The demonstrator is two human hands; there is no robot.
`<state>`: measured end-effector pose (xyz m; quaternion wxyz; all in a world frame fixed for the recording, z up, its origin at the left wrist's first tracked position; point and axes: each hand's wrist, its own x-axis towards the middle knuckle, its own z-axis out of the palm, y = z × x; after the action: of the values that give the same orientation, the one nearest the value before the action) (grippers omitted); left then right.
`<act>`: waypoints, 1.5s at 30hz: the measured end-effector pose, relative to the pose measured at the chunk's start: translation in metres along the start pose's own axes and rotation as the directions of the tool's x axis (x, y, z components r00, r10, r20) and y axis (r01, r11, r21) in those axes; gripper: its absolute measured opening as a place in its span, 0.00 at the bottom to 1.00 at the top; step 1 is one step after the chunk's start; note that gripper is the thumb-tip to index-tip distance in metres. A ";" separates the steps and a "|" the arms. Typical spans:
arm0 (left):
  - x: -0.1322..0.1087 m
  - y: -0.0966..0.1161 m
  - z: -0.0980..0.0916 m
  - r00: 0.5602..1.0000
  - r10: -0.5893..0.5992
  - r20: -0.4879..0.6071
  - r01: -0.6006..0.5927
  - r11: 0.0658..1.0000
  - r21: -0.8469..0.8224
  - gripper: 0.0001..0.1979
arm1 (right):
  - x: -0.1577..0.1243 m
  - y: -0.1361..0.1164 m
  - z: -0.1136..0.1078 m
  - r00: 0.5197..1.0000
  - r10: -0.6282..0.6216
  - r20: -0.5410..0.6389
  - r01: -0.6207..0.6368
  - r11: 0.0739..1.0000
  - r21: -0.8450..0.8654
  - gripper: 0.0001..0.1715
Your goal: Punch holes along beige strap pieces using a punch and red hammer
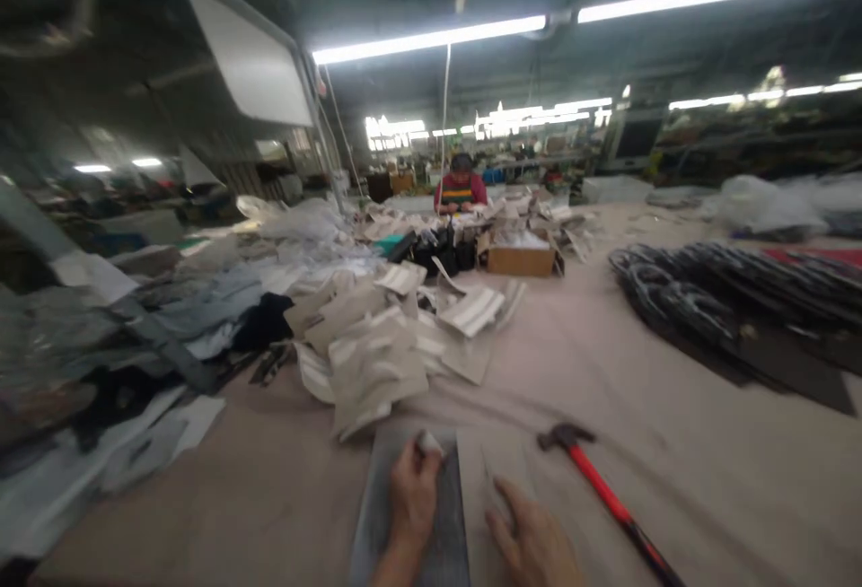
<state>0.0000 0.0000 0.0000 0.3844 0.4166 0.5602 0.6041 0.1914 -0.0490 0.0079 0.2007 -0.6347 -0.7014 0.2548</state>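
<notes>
My left hand [412,495] is closed, with a small whitish piece [429,443] pinched between thumb and fingers; blur hides what kind of thing it is. It is over a dark grey flat board [450,515] on the table. To the right of the board lies a flat beige sheet [477,479]. My right hand [539,538] is over this sheet, thumb and forefinger apart. A thin line shows near its fingertips, too blurred to name. Right of that hand lies a claw hammer [599,477] with a red and black handle.
Beige cut pieces [377,363] are heaped beyond the board. Behind them stands an open cardboard box [517,259]. Dark flat pieces with cord-like loops [700,300] are stacked at right. A metal post [162,345] rises at left among fabric. Another person [460,188] sits at the far end.
</notes>
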 end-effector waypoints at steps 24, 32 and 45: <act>-0.011 -0.031 0.047 0.915 -0.057 0.400 0.088 0.994 -0.058 0.13 | -0.043 0.012 -0.021 0.996 0.054 -0.070 -0.046 0.992 0.118 0.31; -0.012 -0.025 0.048 0.917 -0.034 0.398 0.032 0.999 0.011 0.13 | -0.044 0.103 -0.065 0.931 0.154 -0.331 -0.274 0.894 -0.355 0.22; -0.014 -0.023 0.049 0.920 -0.016 0.392 0.009 1.000 0.021 0.11 | -0.040 0.131 -0.066 0.968 0.194 -0.160 -0.251 0.776 -0.579 0.12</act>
<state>0.0507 0.0066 -0.0230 0.4888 0.5291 0.4802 0.5006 0.3390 -0.0734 -0.0182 -0.0080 -0.7548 -0.6557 0.0147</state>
